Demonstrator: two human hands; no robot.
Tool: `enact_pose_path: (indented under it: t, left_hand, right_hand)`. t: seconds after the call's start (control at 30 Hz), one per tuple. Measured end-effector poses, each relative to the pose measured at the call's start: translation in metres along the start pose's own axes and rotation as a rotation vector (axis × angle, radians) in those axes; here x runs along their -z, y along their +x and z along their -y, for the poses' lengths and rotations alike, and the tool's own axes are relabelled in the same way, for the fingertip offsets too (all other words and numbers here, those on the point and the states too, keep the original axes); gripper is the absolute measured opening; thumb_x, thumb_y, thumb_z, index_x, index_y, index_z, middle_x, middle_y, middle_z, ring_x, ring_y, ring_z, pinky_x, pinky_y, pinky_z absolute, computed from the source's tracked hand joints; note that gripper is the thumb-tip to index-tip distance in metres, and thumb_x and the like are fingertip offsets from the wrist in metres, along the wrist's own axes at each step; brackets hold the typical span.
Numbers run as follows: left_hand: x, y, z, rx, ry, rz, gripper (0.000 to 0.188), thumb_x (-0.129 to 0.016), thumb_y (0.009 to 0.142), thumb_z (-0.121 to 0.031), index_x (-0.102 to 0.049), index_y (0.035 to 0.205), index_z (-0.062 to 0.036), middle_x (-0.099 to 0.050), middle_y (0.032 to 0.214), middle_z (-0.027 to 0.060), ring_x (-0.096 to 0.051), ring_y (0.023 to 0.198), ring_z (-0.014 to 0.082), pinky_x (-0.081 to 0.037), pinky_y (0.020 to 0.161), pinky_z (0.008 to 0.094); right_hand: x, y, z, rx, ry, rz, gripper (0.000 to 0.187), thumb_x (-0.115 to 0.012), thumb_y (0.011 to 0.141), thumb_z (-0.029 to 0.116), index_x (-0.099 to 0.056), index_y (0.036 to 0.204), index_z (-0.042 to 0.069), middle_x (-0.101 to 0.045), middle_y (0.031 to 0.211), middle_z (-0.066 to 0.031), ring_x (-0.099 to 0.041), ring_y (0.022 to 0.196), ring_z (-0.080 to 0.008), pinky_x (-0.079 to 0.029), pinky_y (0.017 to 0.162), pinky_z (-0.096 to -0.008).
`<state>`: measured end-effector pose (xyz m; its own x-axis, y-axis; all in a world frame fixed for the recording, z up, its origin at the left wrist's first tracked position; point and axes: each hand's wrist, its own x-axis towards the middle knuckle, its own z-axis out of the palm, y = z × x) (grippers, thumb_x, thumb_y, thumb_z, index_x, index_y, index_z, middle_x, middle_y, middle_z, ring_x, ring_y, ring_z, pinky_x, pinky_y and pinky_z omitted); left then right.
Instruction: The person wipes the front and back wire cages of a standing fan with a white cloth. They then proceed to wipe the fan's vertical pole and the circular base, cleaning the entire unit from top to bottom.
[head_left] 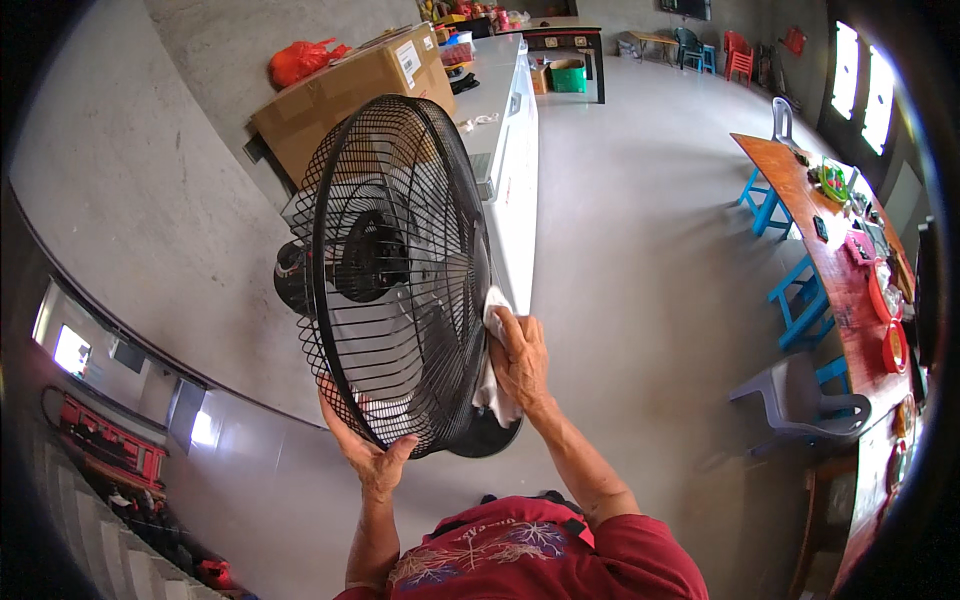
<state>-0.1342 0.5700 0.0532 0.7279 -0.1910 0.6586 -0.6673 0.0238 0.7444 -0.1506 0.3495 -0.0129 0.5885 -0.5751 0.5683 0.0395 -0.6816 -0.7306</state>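
A black pedestal fan point(378, 262) stands before me, its round wire cage turned partly side-on. My left hand point(370, 458) grips the lower rim of that cage, thumb in front and the other fingers partly hidden behind the wires. In my right hand point(522, 362) is a white cloth point(490, 390), pressed against the front of the cage at its lower right. Part of the cloth hangs down below my fingers. The fan's round black base point(487, 438) shows on the floor beneath the cage.
Behind the fan, a cardboard box point(345, 95) and a red plastic bag point(302, 62) sit by a long white freezer-like cabinet point(515, 190). To the right runs a wooden table point(835, 260) with dishes, blue stools point(800, 300) and a grey plastic chair point(795, 400).
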Motion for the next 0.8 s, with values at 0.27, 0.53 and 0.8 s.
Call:
enact_pose_path:
  t: [0.27, 0.53, 0.8]
  left_hand:
    - [-0.001, 0.001, -0.003, 0.009, -0.005, -0.015, 0.125, -0.086, 0.058, -0.043, -0.007, 0.144, 0.0016, -0.021, 0.147, 0.0176, -0.026, 0.133, 0.0289, -0.023, 0.109, 0.0411]
    - [-0.013, 0.005, -0.012, 0.043, -0.084, -0.065, 0.117, -0.083, 0.064, -0.040, -0.008, 0.145, 0.0001, -0.024, 0.145, 0.0162, -0.031, 0.131, 0.0293, -0.030, 0.107, 0.0424]
    - [-0.010, 0.002, -0.008, 0.023, -0.079, -0.041, 0.120, -0.085, 0.061, -0.039, -0.009, 0.144, 0.0030, -0.026, 0.143, 0.0166, -0.031, 0.130, 0.0279, -0.026, 0.107, 0.0396]
  right_hand:
    - [0.069, 0.036, 0.076, -0.010, -0.032, 0.069, 0.055, -0.070, 0.070, 0.015, -0.043, 0.118, 0.008, -0.051, 0.099, -0.0125, -0.055, 0.090, -0.0339, -0.049, 0.072, -0.0423]
    - [0.075, 0.045, 0.152, 0.585, 0.400, -0.122, 0.050, -0.061, 0.062, 0.005, -0.049, 0.109, -0.007, -0.046, 0.110, -0.0225, -0.049, 0.096, -0.0379, -0.041, 0.087, -0.0440]
    - [0.037, 0.053, 0.060, 0.421, 0.230, -0.070, 0.056, -0.065, 0.073, 0.045, -0.061, 0.120, 0.015, -0.024, 0.147, -0.0224, -0.022, 0.134, -0.0424, -0.010, 0.109, -0.0518]
